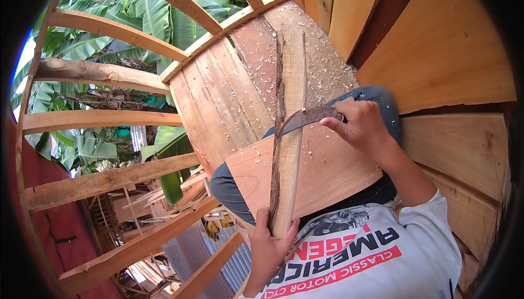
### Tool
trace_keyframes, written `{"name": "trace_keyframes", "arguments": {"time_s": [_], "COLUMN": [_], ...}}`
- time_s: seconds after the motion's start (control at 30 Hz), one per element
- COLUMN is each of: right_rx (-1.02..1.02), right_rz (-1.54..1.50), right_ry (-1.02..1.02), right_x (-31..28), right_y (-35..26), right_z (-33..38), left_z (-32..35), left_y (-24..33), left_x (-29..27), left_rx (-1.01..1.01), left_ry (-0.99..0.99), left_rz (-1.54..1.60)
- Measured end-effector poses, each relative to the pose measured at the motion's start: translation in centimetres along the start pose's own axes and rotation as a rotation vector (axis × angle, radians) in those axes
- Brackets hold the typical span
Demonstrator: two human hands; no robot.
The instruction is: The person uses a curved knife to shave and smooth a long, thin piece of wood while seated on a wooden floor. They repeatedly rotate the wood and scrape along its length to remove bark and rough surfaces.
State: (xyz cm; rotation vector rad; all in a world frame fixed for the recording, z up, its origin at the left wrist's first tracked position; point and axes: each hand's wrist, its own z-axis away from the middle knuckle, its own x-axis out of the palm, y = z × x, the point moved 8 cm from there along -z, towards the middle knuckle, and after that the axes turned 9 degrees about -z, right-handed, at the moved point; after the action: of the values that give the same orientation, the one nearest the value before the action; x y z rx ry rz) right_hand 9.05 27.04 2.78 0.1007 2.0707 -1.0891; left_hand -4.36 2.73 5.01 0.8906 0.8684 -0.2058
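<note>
My left hand [270,247] grips the near end of a long narrow strip of wood [289,97] with a dark bark edge along its left side. The strip runs away from me across a flat board [327,171] that lies on my knees. My right hand [363,124] holds the handle of a curved dark-bladed knife [305,118]. The blade lies across the strip about halfway along it, its tip at the bark edge.
Wood shavings [322,64] cover the plank floor [224,102] ahead. Wooden rails [103,181] form an open frame on the left, with banana leaves [158,15] beyond. Plank walls [447,42] stand close on the right.
</note>
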Motion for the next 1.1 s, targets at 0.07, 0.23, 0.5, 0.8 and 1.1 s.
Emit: {"name": "trace_keyframes", "arguments": {"time_s": [0.07,0.23,0.5,0.8,1.1], "right_rx": [-0.110,0.007,0.047,0.007,0.272], "right_rz": [-0.097,-0.018,-0.057,-0.274,-0.485], "right_ry": [-0.093,-0.002,0.019,0.022,0.038], "right_x": [1.1,0.0,-0.3,-0.7,0.3], "right_y": [-2.8,0.3,-0.1,-0.9,0.7], "right_z": [1.8,-0.5,-0.6,0.1,1.7], "left_z": [-0.5,-0.4,-0.3,-0.3,-1.5], "left_y": [0.4,0.1,0.3,0.4,-1.7], "left_x": [0.0,-0.1,0.3,0.8,1.6], "left_rx": [0.019,-0.004,-0.005,0.107,0.054], "left_ry": [0.003,-0.017,-0.035,-0.018,-0.178], "left_rz": [-0.007,0.010,0.036,-0.012,0.284]}}
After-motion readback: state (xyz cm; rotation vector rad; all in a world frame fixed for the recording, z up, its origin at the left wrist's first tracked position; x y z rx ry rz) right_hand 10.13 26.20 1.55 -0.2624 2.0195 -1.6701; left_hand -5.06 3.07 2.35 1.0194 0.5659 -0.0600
